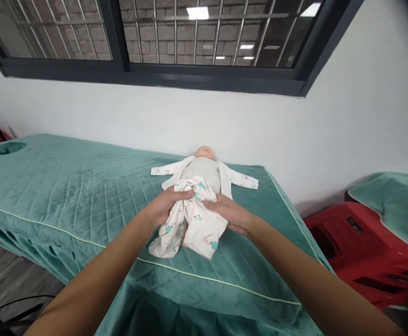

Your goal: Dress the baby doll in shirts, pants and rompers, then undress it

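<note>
A baby doll (204, 152) lies on its back on the green quilted bed, head toward the wall. Its white printed jacket (244, 179) is spread out to both sides, and the grey-white torso (204, 170) shows between the open fronts. White baby pants (199, 219) with green prints cover the doll's lower part, bunched near the waist. My left hand (169, 203) holds the left side of the pants, thumb on top. On the other side, my right hand (230, 213) grips them near the waist, its thumb over the cloth. The undersides of both hands are partly hidden.
The green bed cover (85, 186) has a face hole (7, 148) at its far left. Behind it rise a white wall (225, 123) and a barred window (204, 42). Red plastic equipment (358, 252), partly under green cloth (393, 200), stands to the right.
</note>
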The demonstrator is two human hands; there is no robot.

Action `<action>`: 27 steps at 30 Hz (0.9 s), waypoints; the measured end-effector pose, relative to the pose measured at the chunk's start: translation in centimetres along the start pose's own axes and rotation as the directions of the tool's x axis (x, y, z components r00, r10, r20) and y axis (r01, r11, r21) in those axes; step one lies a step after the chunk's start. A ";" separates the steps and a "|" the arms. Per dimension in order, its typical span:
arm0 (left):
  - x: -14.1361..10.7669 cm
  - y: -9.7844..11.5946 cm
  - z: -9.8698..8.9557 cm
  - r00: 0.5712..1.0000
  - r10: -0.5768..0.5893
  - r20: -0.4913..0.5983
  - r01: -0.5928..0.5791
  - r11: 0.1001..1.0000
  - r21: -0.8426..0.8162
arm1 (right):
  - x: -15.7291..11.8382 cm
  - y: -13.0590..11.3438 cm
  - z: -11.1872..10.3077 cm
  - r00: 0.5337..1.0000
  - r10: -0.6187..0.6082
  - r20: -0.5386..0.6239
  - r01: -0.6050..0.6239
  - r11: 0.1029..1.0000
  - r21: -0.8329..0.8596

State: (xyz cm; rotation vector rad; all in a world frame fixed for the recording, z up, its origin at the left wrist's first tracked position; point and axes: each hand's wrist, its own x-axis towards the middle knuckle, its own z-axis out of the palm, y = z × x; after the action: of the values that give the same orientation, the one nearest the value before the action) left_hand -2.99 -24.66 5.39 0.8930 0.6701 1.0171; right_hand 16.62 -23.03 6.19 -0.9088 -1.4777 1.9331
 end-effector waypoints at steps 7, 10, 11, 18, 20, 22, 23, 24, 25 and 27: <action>-0.3 -2.0 0.1 0.997 -0.073 0.040 0.077 0.991 -0.113 | -0.4 1.7 -0.2 0.991 -0.071 -0.110 0.069 0.997 -0.024; -0.5 -2.6 0.0 0.989 -0.114 0.088 0.121 0.990 -0.077 | -0.1 1.1 0.1 0.968 -0.128 -0.215 0.157 0.980 0.125; -0.5 -2.6 0.0 0.984 -0.130 0.125 0.139 0.988 -0.062 | -0.1 0.7 0.3 0.965 -0.125 -0.232 0.166 0.972 0.167; -0.4 -0.5 0.9 0.949 -0.250 0.194 0.231 0.966 0.112 | -0.5 0.6 0.5 0.977 -0.055 -0.205 0.115 0.949 0.293; -0.1 -0.4 1.2 0.985 -0.145 0.098 0.143 0.989 0.029 | -0.6 1.5 0.4 0.963 -0.086 -0.255 0.155 0.952 0.264; 0.2 -0.8 1.4 0.990 -0.122 0.077 0.124 0.992 -0.022 | -0.6 2.5 0.4 0.953 -0.088 -0.289 0.163 0.956 0.246; 0.3 -1.0 1.5 0.981 -0.161 0.105 0.165 0.986 -0.026 | -0.7 2.9 0.3 0.953 -0.078 -0.294 0.154 0.957 0.246; 0.4 -1.3 1.5 0.963 -0.222 0.153 0.228 0.973 -0.021 | -0.7 3.2 0.2 0.951 -0.069 -0.302 0.148 0.957 0.248; 0.4 -1.4 1.4 0.933 -0.293 0.210 0.301 0.954 -0.007 | -0.8 3.4 0.1 0.947 -0.071 -0.312 0.153 0.956 0.248; 0.3 -1.6 1.2 0.860 -0.409 0.304 0.418 0.908 0.040 | -1.0 3.8 -0.2 0.937 -0.106 -0.334 0.195 0.949 0.247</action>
State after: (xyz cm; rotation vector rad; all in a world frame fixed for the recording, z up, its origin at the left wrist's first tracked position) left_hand -1.18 -25.14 4.57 0.8145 0.5499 0.4847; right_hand 17.31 -24.63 2.72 -0.8976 -1.0298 1.7289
